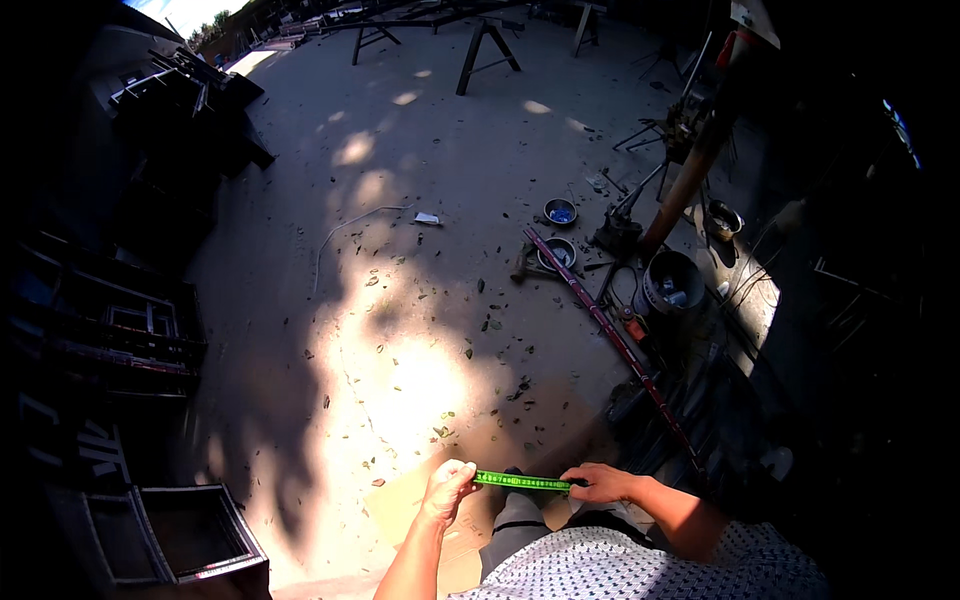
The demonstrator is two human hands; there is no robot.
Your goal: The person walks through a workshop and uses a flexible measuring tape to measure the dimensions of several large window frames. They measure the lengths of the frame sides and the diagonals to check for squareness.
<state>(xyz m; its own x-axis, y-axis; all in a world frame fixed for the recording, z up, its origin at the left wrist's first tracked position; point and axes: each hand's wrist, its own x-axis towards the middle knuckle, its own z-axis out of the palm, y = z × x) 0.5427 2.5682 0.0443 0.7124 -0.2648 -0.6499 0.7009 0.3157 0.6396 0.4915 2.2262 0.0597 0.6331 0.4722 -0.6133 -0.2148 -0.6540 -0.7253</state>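
A bright green tape measure blade (pixel 520 481) stretches nearly level between my two hands, close in front of my body. My left hand (pixel 450 487) pinches its left end between thumb and fingers. Around the right end, my right hand (pixel 598 484) is closed, with a dark bit showing at its fingers, perhaps the tape's case; most of it is hidden by the hand. Below the blade are my legs and a sheet of brown cardboard (pixel 405 500) on the floor.
A long dark red bar (pixel 620 345) slants along the right, near a bucket (pixel 672 283), a hammer (pixel 523 264) and two metal bowls (pixel 560 211). Metal frames (pixel 195 530) stand at the left. A wooden post (pixel 690 175) rises at right; sawhorses (pixel 487 55) stand far back.
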